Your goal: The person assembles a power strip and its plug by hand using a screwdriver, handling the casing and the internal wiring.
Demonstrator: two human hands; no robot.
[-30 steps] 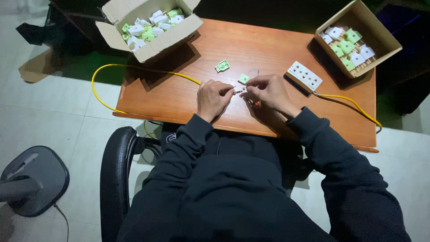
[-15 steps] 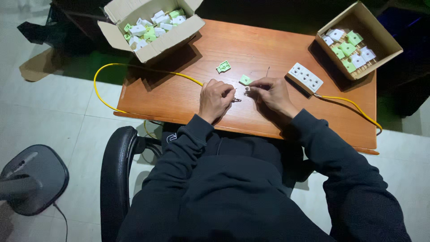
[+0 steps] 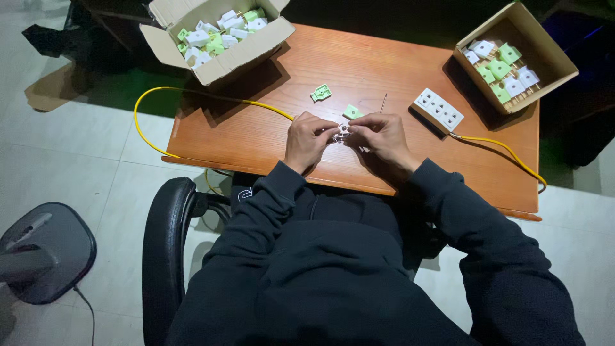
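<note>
Left hand (image 3: 309, 142): resting on the counter (image 3: 256, 138), its fingers curling in and pinching one side of a small white part (image 3: 341, 134).
Right hand (image 3: 379, 138): meeting the left at the middle of the counter, its fingers closing on the other side of the same small white part.
Small white part: sitting between the fingertips of both hands, just above the counter's near edge; too small to tell its exact shape.
Green pieces: one green piece (image 3: 321, 93) is lying alone beyond the hands, and a second green piece (image 3: 352, 112) is lying just beside the right hand's fingers.
Thin pin (image 3: 383, 102): lying on the wood near the second green piece.
White socket strip (image 3: 438, 109): lying to the right of the hands, with a yellow cable (image 3: 506, 151) running off toward the counter's right edge.
Left box (image 3: 214, 29): an open cardboard box at the far left corner, holding white and green parts.
Right box (image 3: 516, 54): an open cardboard box at the far right, holding similar parts in rows.
Second yellow cable (image 3: 192, 96): looping off the counter's left edge and heading toward the left hand.
Chair (image 3: 163, 256): a black chair carrying the seated person.
</note>
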